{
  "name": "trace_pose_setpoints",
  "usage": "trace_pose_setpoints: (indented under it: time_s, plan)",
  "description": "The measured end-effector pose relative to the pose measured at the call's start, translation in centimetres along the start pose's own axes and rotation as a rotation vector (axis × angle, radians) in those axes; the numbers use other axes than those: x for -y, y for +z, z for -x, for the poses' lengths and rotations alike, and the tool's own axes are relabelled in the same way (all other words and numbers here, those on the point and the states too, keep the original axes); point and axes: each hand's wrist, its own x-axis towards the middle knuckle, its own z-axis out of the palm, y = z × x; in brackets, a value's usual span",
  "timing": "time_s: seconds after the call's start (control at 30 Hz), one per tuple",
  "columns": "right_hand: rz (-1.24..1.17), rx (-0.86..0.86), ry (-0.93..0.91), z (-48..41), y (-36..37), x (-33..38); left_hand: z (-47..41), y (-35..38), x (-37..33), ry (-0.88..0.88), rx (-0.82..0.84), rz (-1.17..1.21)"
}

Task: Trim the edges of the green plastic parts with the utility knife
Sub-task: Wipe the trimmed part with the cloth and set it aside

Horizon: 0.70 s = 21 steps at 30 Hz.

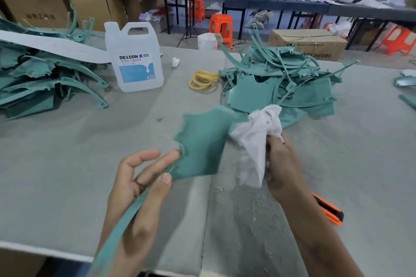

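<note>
My left hand (137,189) pinches a green plastic part (202,144) between thumb and fingers, holding its flat ragged-edged panel up over the table; the part's long curved arm runs down past my palm. My right hand (284,164) grips a crumpled white cloth (256,139) against the panel's right edge. The orange and black utility knife (329,209) lies on the table just right of my right forearm, untouched. One pile of green parts (281,83) sits behind the hands, another pile of them (38,74) at the far left.
A white DEXCON jug (135,58) stands at centre left, yellow rubber bands (202,80) beside it. The grey felt table (67,164) has plastic shavings by my right arm. Cardboard boxes (310,42), orange stools and other work tables stand behind.
</note>
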Motion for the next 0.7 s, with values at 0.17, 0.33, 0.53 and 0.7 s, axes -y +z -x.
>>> trace_pose_setpoints:
  time_s: [0.17, 0.33, 0.53, 0.7]
  plan:
    - [-0.278, 0.366, 0.266, 0.7, 1.1, 1.4, 0.5, -0.2, -1.3, 0.211, 0.167, -0.270]
    - [-0.213, 0.434, 0.221, 1.1, 1.4, 1.2, 0.4, 0.0, -1.8, 0.240, 0.137, -0.332]
    - [-0.211, 0.272, -0.054, -0.1, 0.8, 2.0, 0.2, -1.1, -1.7, -0.698, 0.229, 0.418]
    - [0.309, 0.189, -0.506, 0.0, 0.5, 2.4, 1.3, 0.1, -0.4, -0.520, 0.357, 0.168]
